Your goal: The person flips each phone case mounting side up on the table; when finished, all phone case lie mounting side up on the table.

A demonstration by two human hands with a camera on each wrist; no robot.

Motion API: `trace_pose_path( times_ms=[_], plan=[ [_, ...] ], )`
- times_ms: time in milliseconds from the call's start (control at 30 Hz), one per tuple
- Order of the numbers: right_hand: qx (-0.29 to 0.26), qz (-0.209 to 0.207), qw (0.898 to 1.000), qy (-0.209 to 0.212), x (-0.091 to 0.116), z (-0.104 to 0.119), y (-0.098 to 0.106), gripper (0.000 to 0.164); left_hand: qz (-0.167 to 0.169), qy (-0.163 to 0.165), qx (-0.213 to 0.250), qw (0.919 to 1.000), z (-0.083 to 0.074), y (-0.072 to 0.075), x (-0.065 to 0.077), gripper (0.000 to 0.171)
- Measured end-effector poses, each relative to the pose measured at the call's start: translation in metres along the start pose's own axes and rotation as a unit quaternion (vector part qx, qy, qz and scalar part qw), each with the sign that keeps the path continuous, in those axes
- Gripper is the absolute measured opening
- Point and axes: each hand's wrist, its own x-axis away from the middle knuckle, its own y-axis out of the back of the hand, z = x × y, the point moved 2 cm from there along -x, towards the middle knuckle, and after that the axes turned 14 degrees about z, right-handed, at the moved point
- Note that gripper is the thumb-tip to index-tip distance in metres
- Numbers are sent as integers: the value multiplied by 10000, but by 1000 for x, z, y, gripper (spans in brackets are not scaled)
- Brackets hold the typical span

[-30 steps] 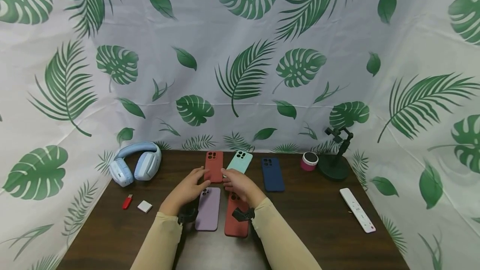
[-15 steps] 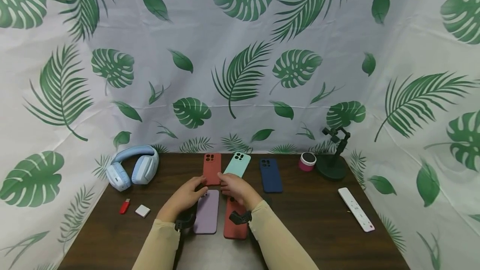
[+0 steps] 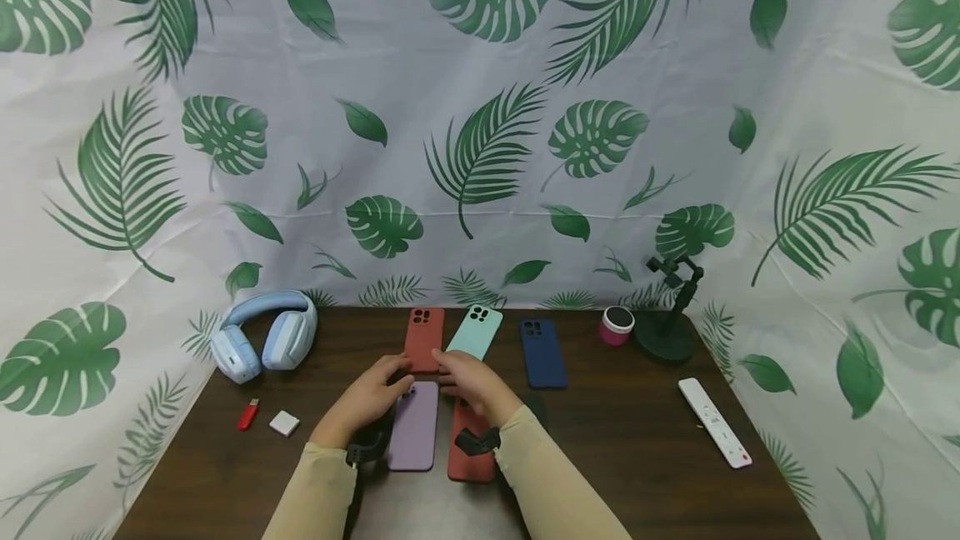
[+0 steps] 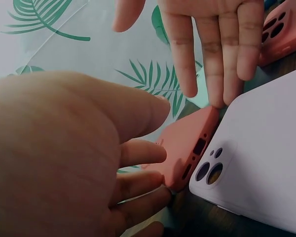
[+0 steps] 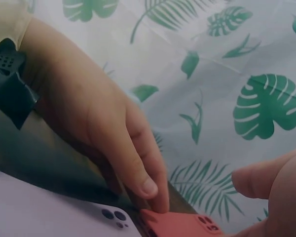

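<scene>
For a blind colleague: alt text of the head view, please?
A person's left hand and right hand flank the near end of a red phone case on a dark table. Nearby are a lilac case, another red case, a mint case and a blue case; headphones at left, a white remote at right.

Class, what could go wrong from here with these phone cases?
The left hand could knock the lavender rectangular phone case, whose camera end lies close to the far red rectangular phone case. The right hand might nudge the mint-green rectangular phone case near its fingertips. Its black wrist strap, overlapping the near red rectangular phone case in the head view, may brush it.
</scene>
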Motion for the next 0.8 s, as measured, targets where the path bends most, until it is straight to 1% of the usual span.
trace_pose_path(
  times_ms=[100, 333, 433, 600, 700, 800],
  plan=[
    [-75, -13, 10000, 33, 1, 1, -1, 79, -32, -62, 5, 10000, -1, 0, -1, 46],
    [-209, -71, 9997, 71, 0, 3, -4, 82, -40, -32, -24, 10000, -4, 0, 0, 46],
    [-305, -122, 9993, 191, 1, 6, -7, 82, -75, -101, -45, 9999, -7, 0, 1, 45],
    [-830, -162, 9951, 519, 0, 9, -12, 80, -123, -176, -98, 9997, -10, 1, 4, 46],
    [-1098, -210, 9920, 584, -1, 7, -15, 78, -117, -178, -72, 9997, -9, 1, 5, 47],
    [-1202, -248, 9905, 624, -3, 6, -16, 76, -110, -194, -43, 9997, -6, 1, 4, 46]
  ],
)
